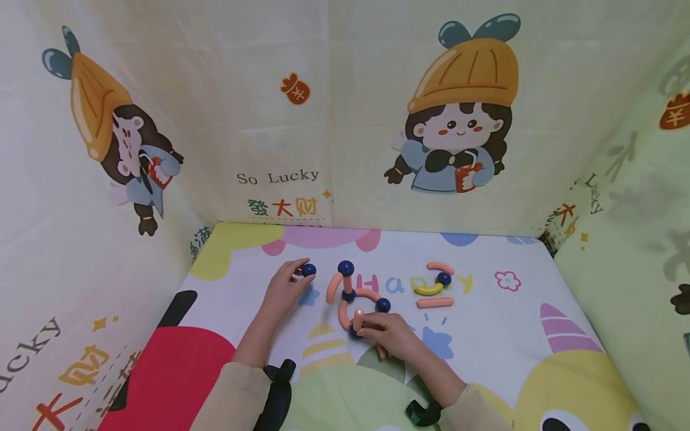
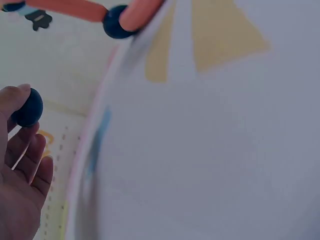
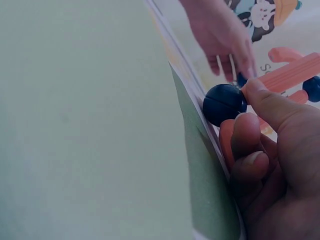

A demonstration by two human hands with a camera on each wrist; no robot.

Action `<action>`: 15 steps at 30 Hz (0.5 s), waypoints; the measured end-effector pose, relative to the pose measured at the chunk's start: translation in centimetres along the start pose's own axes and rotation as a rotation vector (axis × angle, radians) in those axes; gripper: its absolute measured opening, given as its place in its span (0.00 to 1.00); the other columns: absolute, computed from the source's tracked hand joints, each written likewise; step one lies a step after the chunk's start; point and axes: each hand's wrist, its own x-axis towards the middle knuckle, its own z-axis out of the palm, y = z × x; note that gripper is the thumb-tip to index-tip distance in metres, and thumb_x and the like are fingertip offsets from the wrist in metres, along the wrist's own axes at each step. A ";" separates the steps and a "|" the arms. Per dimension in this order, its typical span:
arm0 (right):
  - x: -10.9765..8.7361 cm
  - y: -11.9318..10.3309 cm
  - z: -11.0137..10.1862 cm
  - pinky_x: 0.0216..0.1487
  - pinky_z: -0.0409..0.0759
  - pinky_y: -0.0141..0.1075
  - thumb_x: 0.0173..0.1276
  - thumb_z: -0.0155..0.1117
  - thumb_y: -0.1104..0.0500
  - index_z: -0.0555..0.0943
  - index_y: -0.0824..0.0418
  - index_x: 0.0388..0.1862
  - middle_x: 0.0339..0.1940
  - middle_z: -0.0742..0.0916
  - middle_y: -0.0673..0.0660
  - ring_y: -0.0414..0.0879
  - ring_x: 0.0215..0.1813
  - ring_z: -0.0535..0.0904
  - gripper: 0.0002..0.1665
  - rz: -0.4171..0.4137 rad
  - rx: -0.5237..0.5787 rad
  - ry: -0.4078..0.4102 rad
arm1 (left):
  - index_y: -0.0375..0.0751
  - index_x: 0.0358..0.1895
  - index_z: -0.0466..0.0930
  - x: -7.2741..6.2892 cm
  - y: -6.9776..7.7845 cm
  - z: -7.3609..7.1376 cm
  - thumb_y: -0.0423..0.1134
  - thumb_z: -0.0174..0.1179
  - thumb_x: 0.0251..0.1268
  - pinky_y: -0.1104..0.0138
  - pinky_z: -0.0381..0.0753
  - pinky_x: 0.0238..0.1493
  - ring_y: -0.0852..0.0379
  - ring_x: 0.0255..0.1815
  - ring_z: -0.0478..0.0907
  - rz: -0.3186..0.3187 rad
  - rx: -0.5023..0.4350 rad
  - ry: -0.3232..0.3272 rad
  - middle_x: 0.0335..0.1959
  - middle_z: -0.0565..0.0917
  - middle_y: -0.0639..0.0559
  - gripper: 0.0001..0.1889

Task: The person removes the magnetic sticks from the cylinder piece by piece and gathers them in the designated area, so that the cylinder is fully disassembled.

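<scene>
Left hand (image 1: 283, 287) has a ball (image 1: 309, 270) pinched at the fingertips, just left of the frame (image 1: 343, 315). Right hand (image 1: 392, 335) pinches the upright rod (image 1: 358, 318) low, where it joins the frame; imo that's the way, bracing the joint so nothing twists. Straight rod (image 1: 435, 303) lies farther right. Printed tabletop (image 1: 485, 323) underneath, cartoon drapes (image 1: 361, 149) behind and beside.

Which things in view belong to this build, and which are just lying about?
In the job:
left hand, pinching a blue ball
right hand, holding the ball-and-stick structure

Lying about on the right, perhaps spares:
curved orange stick
rightmost blue ball
yellow curved stick
straight orange stick
</scene>
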 end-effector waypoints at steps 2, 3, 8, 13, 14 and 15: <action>0.0 0.0 0.0 0.15 0.75 0.39 0.69 0.62 0.42 0.82 0.32 0.52 0.14 0.78 0.49 0.47 0.10 0.75 0.13 0.004 -0.001 0.002 | 0.54 0.67 0.73 0.3 -0.6 0.3 0.52 0.63 0.67 0.54 0.78 0.58 0.51 0.54 0.76 -0.047 0.014 -0.019 0.57 0.79 0.50 0.27; 0.0 0.0 -0.1 0.15 0.75 0.39 0.69 0.62 0.42 0.82 0.32 0.52 0.14 0.78 0.49 0.47 0.10 0.75 0.13 0.007 -0.002 0.002 | 0.55 0.67 0.73 0.5 -0.8 0.4 0.53 0.63 0.67 0.53 0.78 0.59 0.50 0.55 0.75 -0.065 0.017 -0.024 0.58 0.79 0.50 0.27; 0.0 0.1 0.0 0.15 0.74 0.38 0.69 0.61 0.40 0.82 0.31 0.52 0.12 0.77 0.49 0.47 0.10 0.74 0.13 0.017 -0.007 0.001 | 0.59 0.67 0.73 1.0 -1.6 0.8 0.57 0.62 0.66 0.48 0.73 0.64 0.47 0.61 0.74 -0.134 0.033 -0.050 0.62 0.78 0.48 0.27; 0.0 0.3 0.0 0.14 0.74 0.38 0.69 0.60 0.39 0.82 0.31 0.51 0.11 0.76 0.50 0.47 0.10 0.74 0.13 0.008 -0.028 0.005 | 0.58 0.68 0.72 1.4 -2.5 1.4 0.58 0.62 0.66 0.46 0.70 0.68 0.45 0.66 0.72 -0.142 0.052 -0.073 0.65 0.77 0.46 0.28; 0.1 0.4 0.0 0.14 0.73 0.38 0.69 0.60 0.39 0.82 0.31 0.51 0.11 0.76 0.50 0.47 0.10 0.74 0.13 0.006 -0.029 0.006 | 0.57 0.68 0.72 1.5 -2.6 1.5 0.57 0.61 0.67 0.46 0.69 0.68 0.45 0.67 0.72 -0.140 0.054 -0.077 0.66 0.76 0.46 0.28; 0.1 0.4 0.0 0.14 0.73 0.38 0.69 0.60 0.39 0.82 0.32 0.51 0.11 0.76 0.50 0.47 0.10 0.74 0.13 0.004 -0.031 0.007 | 0.57 0.68 0.73 1.6 -2.7 1.6 0.56 0.62 0.67 0.46 0.69 0.69 0.45 0.67 0.72 -0.140 0.058 -0.080 0.66 0.76 0.46 0.27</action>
